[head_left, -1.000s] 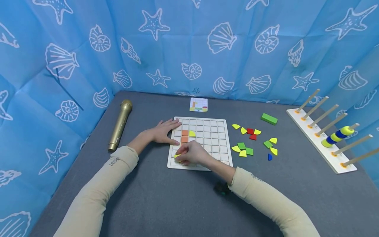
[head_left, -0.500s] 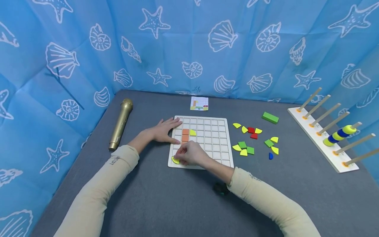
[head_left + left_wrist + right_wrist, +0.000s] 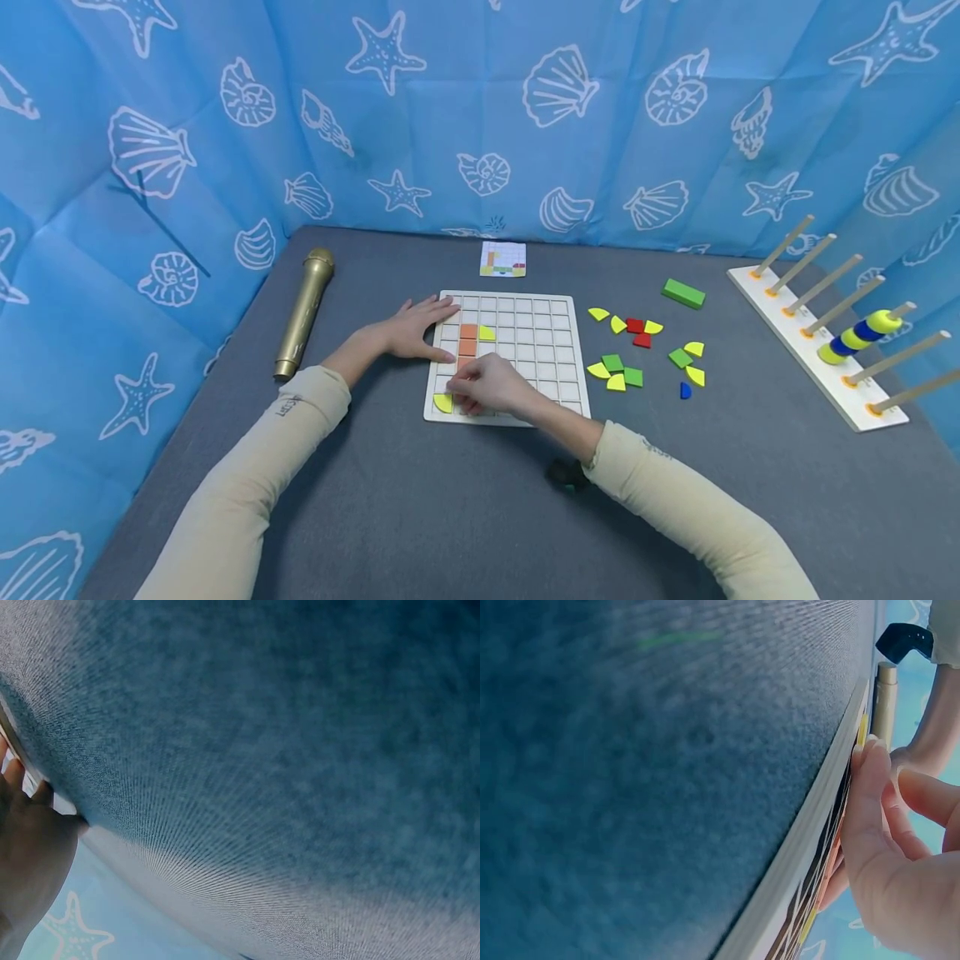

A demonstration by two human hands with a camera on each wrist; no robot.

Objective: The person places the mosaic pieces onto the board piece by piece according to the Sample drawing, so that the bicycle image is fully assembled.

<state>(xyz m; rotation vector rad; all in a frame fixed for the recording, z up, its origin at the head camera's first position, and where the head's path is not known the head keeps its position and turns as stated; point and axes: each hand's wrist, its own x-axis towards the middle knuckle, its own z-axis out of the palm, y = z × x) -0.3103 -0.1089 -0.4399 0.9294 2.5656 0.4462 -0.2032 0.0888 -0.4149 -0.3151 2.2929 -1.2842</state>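
Observation:
A white square grid board [image 3: 565, 392] lies on the dark table. My left hand [image 3: 415, 329] rests with spread fingers on the board's left side. A yellow quarter-circle piece [image 3: 443, 403] sits in the near left corner cell. Just right of it hovers my right hand [image 3: 495, 386], low over the board with fingers loosely bent; in the right wrist view its fingertips [image 3: 870, 746] are right by the yellow piece, with thumb and fingers apart. Several orange squares [image 3: 468, 332] stand in a column, partly hidden by the right hand, with another yellow piece [image 3: 487, 333] beside them.
A small pattern card [image 3: 503, 259] lies behind the board. Right of it are loose yellow, red, green and blue pieces [image 3: 633, 377] and a green block [image 3: 683, 293]. A peg rack with rings [image 3: 817, 350] stands far right, a gold microphone [image 3: 303, 315] far left.
My right hand has let go of the yellow quarter-circle and shifted slightly right, so the piece now shows in the corner cell. The left hand stays in place.

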